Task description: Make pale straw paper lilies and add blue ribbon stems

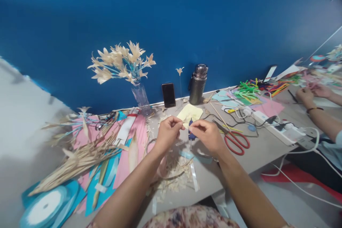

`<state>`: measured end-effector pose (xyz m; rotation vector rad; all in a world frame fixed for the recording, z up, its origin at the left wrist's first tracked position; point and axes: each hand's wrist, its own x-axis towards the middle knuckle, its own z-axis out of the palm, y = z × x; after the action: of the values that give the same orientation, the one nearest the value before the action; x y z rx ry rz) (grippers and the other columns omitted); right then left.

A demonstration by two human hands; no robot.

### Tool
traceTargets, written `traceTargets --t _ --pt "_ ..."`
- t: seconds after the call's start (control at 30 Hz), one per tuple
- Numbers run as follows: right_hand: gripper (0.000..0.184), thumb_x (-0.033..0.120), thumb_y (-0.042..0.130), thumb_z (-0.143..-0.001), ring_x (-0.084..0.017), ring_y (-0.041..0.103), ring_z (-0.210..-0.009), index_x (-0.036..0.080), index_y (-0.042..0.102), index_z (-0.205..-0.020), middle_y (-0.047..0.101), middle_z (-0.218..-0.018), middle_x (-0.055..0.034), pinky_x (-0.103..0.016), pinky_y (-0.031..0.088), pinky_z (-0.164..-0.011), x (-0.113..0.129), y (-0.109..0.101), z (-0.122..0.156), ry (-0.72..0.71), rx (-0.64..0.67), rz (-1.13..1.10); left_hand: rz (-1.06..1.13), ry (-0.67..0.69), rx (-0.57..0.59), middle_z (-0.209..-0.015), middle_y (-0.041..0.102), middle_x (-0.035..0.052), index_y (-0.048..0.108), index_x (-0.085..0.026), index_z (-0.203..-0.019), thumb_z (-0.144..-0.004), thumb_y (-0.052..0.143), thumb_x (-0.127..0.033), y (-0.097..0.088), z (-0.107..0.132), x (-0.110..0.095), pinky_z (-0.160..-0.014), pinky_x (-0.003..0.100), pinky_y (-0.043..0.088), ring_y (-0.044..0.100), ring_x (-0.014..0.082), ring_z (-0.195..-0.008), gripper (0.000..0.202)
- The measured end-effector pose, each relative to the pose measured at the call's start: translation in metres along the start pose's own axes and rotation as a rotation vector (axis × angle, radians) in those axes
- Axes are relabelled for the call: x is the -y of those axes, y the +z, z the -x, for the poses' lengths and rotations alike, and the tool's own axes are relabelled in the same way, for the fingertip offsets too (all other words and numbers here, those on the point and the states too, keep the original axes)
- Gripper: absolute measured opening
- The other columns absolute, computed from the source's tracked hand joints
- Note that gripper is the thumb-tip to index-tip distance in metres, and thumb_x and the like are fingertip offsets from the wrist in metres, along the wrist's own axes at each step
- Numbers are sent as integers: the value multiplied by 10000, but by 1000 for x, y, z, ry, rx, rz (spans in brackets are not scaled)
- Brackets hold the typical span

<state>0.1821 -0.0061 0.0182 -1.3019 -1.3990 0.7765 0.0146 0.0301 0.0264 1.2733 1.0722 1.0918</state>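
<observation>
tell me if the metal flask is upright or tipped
Upright: the flask stands on its base in front of the blue wall, silver cap at the top.

A craft workshop: pale, papery flowers [116, 58] in a clear vase [141, 99] at ten o'clock, a round turquoise-and-white ribbon spool [50, 203] at eight, red-handled metal scissors [230, 135] at four, a co-worker's hands [305, 97] at three.
</observation>
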Motion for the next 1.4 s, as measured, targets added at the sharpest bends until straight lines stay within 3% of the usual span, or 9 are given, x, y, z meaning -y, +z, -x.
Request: traceTargets --t 0.07,0.17,0.33,0.7,0.87,1.0,1.1,1.27,1.4 --pt "207 371 798 -728 -97 463 -533 185 708 -737 592 -624 19 -226 365 -488 -4 -5 -2 133 -27 -356 100 -93 127 -685 667 15 602 -161 -772 -767 708 -305 -6 3 -1 -427 202 245 402 57 -402 179" --pt "273 336 897 -624 -62 397 -514 191 690 -728 524 -604 50 -179 295 -434 -5 -10 -5 249 -37 -781 127 -137 304 -647 617 -10 585 -154 -773 -769 744 -390 -10 12 -4 -423 183 217 399 40 -412 285" --pt "281 264 928 -606 -66 430 -559 185 684 -720 522 -608 49 -148 340 -448 -4 -3 -3 343 25 -1040 45 -83 456 -616 545 -37 585 -152 -825 -851 679 -447 -9 24 -11 -445 188 256 420 49 -440 310" --pt "222 272 885 -683 -79 459 -599 184 693 -750 584 -706 23 -168 374 -467 -2 13 26 373 133 -1102 -209 161 330 -597 482 -53 558 -188 -826 -971 515 -406 -11 53 -11 -524 209 339 403 85 -515 266" --pt "204 269 867 -701 -72 421 -577 178 691 -750 496 -623 46 -169 349 -480 6 12 29 284 39 -1075 32 22 260 -574 499 -52 577 -180 -791 -855 677 -423 -11 52 -10 -470 199 323 413 74 -468 271" --pt "200 293 866 -706 -74 432 -576 194 702 -764 523 -618 45 -183 363 -507 10 14 25 185 -165 -964 148 -104 269 -555 546 -41 589 -167 -757 -777 752 -429 -9 52 -10 -416 185 271 413 56 -403 310" --pt "191 302 864 -717 -73 453 -571 206 715 -789 534 -609 52 -202 391 -547 12 18 23 117 -291 -897 184 -140 174 -523 548 -43 586 -163 -730 -757 761 -405 -3 53 -6 -406 171 246 410 48 -388 300" --pt "185 306 882 -702 -76 473 -598 224 734 -774 574 -671 39 -218 409 -575 14 23 31 81 -246 -896 305 -218 8 -481 513 -56 579 -148 -664 -697 754 -317 7 51 5 -390 168 203 354 26 -353 246" --pt "211 314 889 -695 -78 448 -621 213 720 -769 573 -730 27 -196 402 -531 11 27 38 220 -101 -1050 373 -204 -78 -513 532 -51 576 -155 -686 -708 761 -312 7 50 6 -395 170 245 402 42 -380 244"
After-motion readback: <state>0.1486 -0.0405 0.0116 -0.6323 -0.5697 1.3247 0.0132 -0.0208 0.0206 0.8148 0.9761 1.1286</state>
